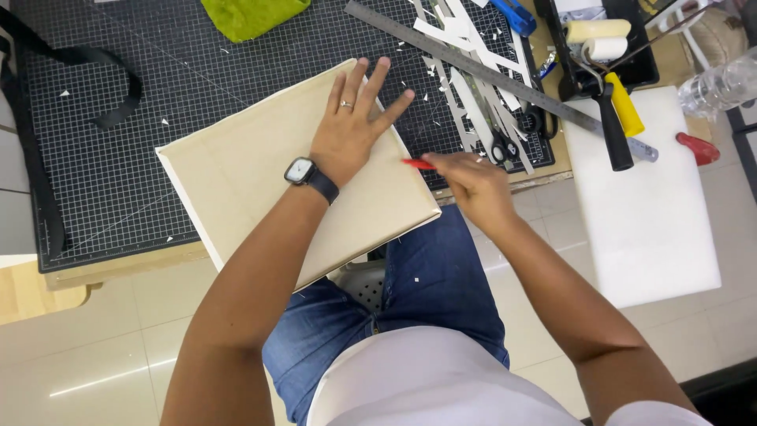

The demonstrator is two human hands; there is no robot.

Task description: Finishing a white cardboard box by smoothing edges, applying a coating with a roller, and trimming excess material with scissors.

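A flat beige board (244,173) lies tilted on the black gridded cutting mat (95,158), its near corner hanging over the table edge above my lap. My left hand (351,126) presses flat on the board's far right part, fingers spread, with a ring and a wristwatch on it. My right hand (469,181) is closed around a thin red tool (418,164), its tip at the board's right edge. Whether the tip touches the board I cannot tell.
A long metal ruler (489,75) crosses a pile of white paper strips (465,47) with scissors (505,146) beside it. A paint roller with yellow handle (607,55), a white slab (646,205), a green cloth (252,16) and a black strap (95,71) lie around.
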